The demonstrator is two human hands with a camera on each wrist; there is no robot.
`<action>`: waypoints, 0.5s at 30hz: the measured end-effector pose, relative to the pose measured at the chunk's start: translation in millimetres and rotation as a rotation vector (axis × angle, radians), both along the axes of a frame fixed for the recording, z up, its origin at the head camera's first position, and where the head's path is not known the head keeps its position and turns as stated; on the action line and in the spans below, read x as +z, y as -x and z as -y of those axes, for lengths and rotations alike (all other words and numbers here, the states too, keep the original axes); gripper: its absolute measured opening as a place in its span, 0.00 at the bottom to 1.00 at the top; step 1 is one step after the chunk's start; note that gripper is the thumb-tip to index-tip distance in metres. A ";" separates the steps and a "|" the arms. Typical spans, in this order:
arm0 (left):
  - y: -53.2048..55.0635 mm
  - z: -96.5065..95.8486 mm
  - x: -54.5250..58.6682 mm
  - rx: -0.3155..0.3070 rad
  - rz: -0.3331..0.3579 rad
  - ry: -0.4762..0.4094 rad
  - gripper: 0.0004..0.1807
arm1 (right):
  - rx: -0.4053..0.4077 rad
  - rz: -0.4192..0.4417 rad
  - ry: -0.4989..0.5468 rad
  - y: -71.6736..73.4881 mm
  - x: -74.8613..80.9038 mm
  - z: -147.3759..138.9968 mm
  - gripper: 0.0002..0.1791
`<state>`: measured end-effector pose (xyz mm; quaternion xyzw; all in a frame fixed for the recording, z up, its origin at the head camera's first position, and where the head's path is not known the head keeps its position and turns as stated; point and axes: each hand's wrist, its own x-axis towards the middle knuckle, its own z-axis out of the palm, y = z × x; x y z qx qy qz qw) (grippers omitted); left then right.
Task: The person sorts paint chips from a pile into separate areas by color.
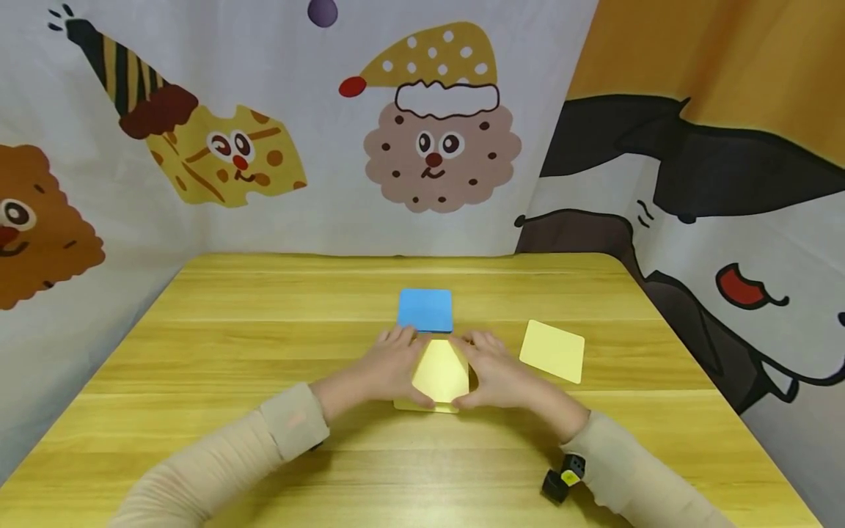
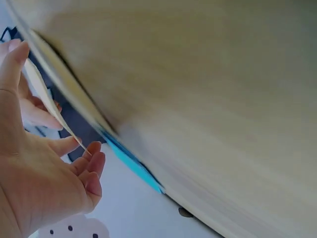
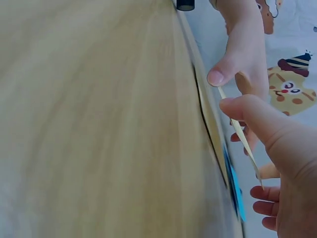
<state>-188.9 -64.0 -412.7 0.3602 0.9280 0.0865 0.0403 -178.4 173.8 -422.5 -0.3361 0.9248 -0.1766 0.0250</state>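
Observation:
Between both hands is a yellow card (image 1: 440,372) with rounded corners, lifted off the table. My left hand (image 1: 389,367) pinches its left side, thumb at the near edge and fingers at the far edge. On the opposite side my right hand (image 1: 498,374) holds it the same way. Seen edge-on in the right wrist view, the card (image 3: 242,136) looks slightly bent. Below it lies another yellow card (image 1: 409,405), mostly hidden. A blue card (image 1: 425,309) lies just beyond the fingertips.
To the right of the hands a third yellow card (image 1: 553,352) lies flat at an angle. The wooden table (image 1: 198,352) meets a cartoon-printed curtain (image 1: 264,227) at its back and sides. A small black device (image 1: 564,478) is strapped at the right wrist.

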 end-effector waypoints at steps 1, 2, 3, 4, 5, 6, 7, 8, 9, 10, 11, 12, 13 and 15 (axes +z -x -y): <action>-0.6 0.7 -1.1 0.002 0.003 0.006 0.65 | 0.003 -0.001 -0.009 0.0 -1.0 0.8 0.60; -0.9 1.5 -2.3 0.005 0.006 0.010 0.65 | 0.006 0.002 -0.013 0.1 -2.0 1.9 0.60; -1.1 2.3 -3.5 0.006 0.006 0.017 0.65 | 0.008 0.007 -0.020 0.3 -3.1 2.8 0.60; -1.2 3.0 -4.6 0.006 0.008 0.017 0.64 | 0.008 0.013 -0.023 0.6 -4.2 3.9 0.60; -1.4 3.9 -5.6 0.006 0.008 0.021 0.64 | 0.010 0.017 -0.027 0.8 -5.3 4.9 0.60; -1.4 4.7 -6.5 0.006 0.008 0.028 0.64 | 0.011 0.024 -0.032 1.2 -6.4 5.9 0.60; -1.4 5.5 -7.2 0.005 0.009 0.031 0.65 | 0.012 0.029 -0.034 1.4 -7.3 6.9 0.60; -1.3 6.4 -8.0 0.006 0.008 0.034 0.65 | 0.012 0.034 -0.035 1.7 -8.0 7.9 0.60; -1.4 7.1 -8.5 0.007 0.007 0.035 0.64 | 0.012 0.036 -0.040 2.0 -8.8 8.7 0.60; -1.6 7.8 -8.9 0.007 0.009 0.035 0.64 | 0.012 0.039 -0.040 2.3 -9.4 9.5 0.60; -1.8 8.6 -9.2 0.006 0.008 0.038 0.64 | 0.014 0.042 -0.043 2.4 -9.7 10.2 0.60; -2.0 9.1 -9.4 0.005 0.007 0.039 0.64 | 0.017 0.048 -0.040 2.5 -10.0 10.7 0.60; -2.3 9.5 -9.3 0.002 0.006 0.040 0.64 | 0.021 0.053 -0.040 2.5 -10.0 11.2 0.60; -3.3 10.2 -8.8 -0.005 0.003 0.044 0.65 | 0.031 0.061 -0.044 2.5 -9.9 11.8 0.59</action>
